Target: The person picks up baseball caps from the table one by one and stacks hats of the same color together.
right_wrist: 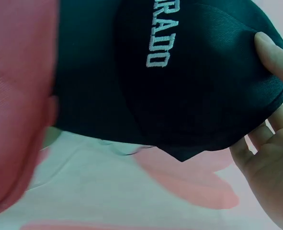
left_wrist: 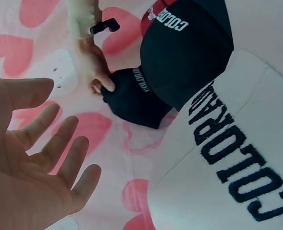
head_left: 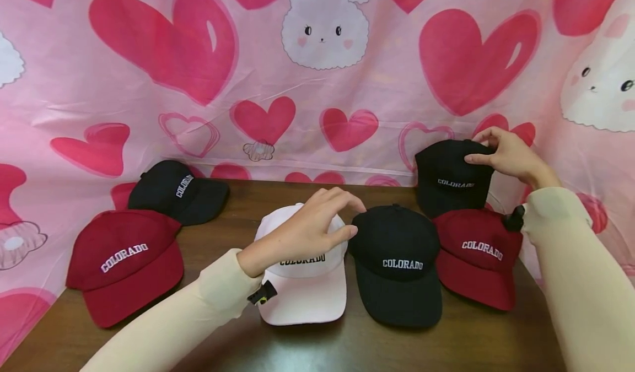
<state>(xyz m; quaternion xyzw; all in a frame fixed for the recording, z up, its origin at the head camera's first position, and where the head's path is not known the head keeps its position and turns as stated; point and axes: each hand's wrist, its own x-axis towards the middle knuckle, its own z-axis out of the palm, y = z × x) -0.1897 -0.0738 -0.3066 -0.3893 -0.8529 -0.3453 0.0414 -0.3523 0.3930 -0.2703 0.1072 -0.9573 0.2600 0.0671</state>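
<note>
At the back right, my right hand (head_left: 511, 154) pinches the crown of a black cap (head_left: 446, 168), thumb on the front and fingers behind it. The right wrist view shows the same black cap (right_wrist: 203, 81) tilted, with the thumb pressed on its cloth. My left hand (head_left: 310, 223) hovers over a white cap (head_left: 307, 300) in the front middle. Its fingers are spread and loosely bent, holding nothing, as the left wrist view shows the hand (left_wrist: 40, 158) apart from the white cap (left_wrist: 194, 177). Another black cap (head_left: 397, 240) sits just right of the white one.
A red cap (head_left: 476, 234) stands at the right, in front of the gripped black cap. On the left are a red cap (head_left: 129, 251) and, behind it, a black cap (head_left: 173, 190). A pink heart-print cloth (head_left: 317, 96) walls the back and sides of the brown table (head_left: 223, 339).
</note>
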